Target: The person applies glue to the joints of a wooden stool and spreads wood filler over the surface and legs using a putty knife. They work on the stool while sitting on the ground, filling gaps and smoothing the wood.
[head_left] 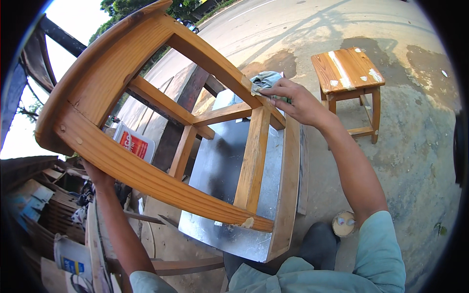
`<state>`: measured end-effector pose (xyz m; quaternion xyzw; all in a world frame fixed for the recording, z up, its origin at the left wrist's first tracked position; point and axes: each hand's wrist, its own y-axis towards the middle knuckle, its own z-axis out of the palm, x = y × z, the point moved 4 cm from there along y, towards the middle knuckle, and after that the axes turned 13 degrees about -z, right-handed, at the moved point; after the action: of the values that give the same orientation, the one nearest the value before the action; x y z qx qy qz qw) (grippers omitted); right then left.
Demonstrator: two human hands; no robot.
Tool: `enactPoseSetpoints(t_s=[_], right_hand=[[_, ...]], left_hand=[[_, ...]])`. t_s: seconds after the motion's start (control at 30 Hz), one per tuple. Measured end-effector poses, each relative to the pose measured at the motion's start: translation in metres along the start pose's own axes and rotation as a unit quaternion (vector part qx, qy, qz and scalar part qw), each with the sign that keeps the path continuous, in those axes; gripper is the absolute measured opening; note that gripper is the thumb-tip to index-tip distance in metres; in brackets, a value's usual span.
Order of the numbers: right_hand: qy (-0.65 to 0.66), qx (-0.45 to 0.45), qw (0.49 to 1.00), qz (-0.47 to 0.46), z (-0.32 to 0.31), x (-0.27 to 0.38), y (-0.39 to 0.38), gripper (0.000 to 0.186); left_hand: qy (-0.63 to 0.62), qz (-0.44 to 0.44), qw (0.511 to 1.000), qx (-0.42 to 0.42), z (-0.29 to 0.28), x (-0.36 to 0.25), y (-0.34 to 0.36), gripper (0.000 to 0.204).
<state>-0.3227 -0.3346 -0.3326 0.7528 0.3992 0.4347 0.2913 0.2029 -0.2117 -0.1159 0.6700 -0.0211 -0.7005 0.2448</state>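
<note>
A varnished wooden stool (161, 188) lies tipped over on a metal-topped bench (222, 156), its seat toward the upper left and its legs pointing right. My left hand (99, 175) holds it by the seat's near end; the fingers are hidden behind the wood. My right hand (300, 100) is closed on a crumpled grey-blue rag (266, 80), pressed to the far leg near its foot. Pale filler patches show on the seat end and on the near leg's tip.
A second wooden stool (348, 71) with white patches stands upright on the ground at right. By my right elbow is a round tub of pale paste (344, 223). A white-and-red bucket (134, 141) stands behind the tipped stool; another bucket (73, 256) and scrap wood are at lower left.
</note>
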Motion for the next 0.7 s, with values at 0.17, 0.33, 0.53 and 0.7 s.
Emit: enactPoseSetpoints(t_s=[0.17, 0.33, 0.53, 0.7], right_hand=[[0.014, -0.028, 0.999, 0.015, -0.016, -0.003, 0.006, 0.033], [0.006, -0.010, 1.000, -0.002, -0.019, 0.006, 0.027, 0.033], [-0.022, 0.027, 0.999, 0.035, -0.024, 0.012, 0.012, 0.034], [-0.055, 0.038, 0.998, 0.018, -0.023, 0.023, 0.018, 0.033]], left_hand=[[-0.022, -0.009, 0.999, -0.033, 0.007, 0.000, -0.001, 0.054], [-0.021, 0.004, 1.000, 0.018, 0.035, -0.004, -0.010, 0.055], [-0.065, -0.020, 0.997, -0.048, 0.065, -0.003, -0.026, 0.051], [-0.046, -0.020, 0.999, 0.008, 0.073, -0.008, -0.030, 0.056]])
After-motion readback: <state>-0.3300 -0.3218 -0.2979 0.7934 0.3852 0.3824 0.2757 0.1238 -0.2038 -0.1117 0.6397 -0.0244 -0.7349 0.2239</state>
